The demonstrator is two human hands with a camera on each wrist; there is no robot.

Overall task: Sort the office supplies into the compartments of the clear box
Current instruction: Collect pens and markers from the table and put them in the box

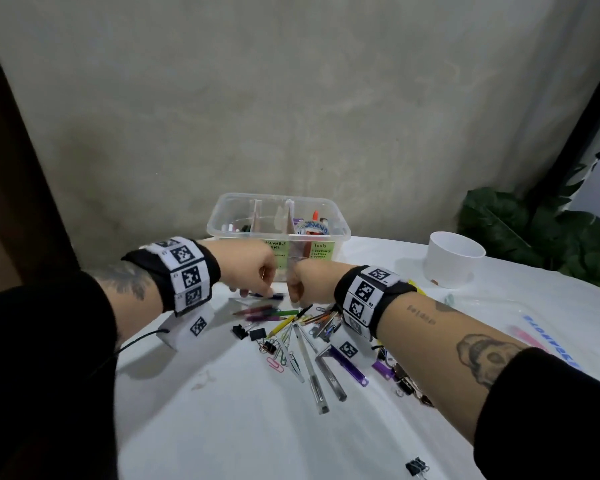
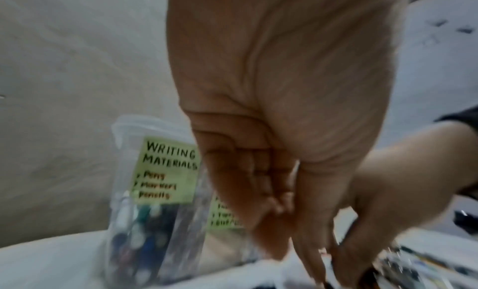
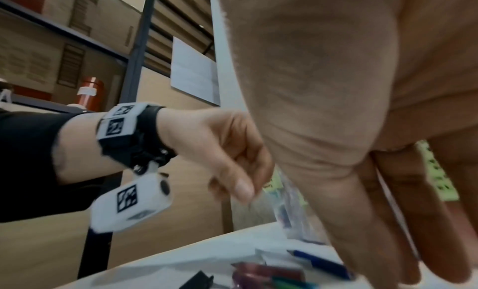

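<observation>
**With both hands crowding one spot, a fumbled pick is the main risk**

While my two hands hang close together just in front of the clear plastic divided box (image 1: 278,216), neither has anything in its grasp that I can make out. My left hand (image 1: 257,268) points its fingers (image 2: 313,258) down toward a blue pen (image 3: 320,261) lying on the white-covered counter (image 1: 222,410); they look loosely gathered, and I cannot tell whether they touch the pen, since the view is smeared there. My right hand (image 1: 307,278) hovers just beside it, fingers (image 3: 413,222) hanging fairly straight and relaxed.

Most supplies are still unsorted: coloured pencils (image 1: 267,311), clear-barrelled pens (image 1: 312,372), black binder clips (image 1: 253,333) and coloured paper clips (image 1: 278,362) lie tangled between my wrists, and one more binder clip (image 1: 417,466) sits well apart near the front edge. The box already holds markers on the left and bulkier tools on the right.

I judge these hazards:

- Both hands reaching for the same patch could collide and knock the pen away.
- Round pens may roll on the cloth if nudged.
- Pulling one item from the tangle could drag clips with it.
- My wrists cover the green labels (image 1: 321,251), so a wrong compartment is possible.
- A careless sweep rightward could tip the white round cup (image 1: 454,258).
</observation>
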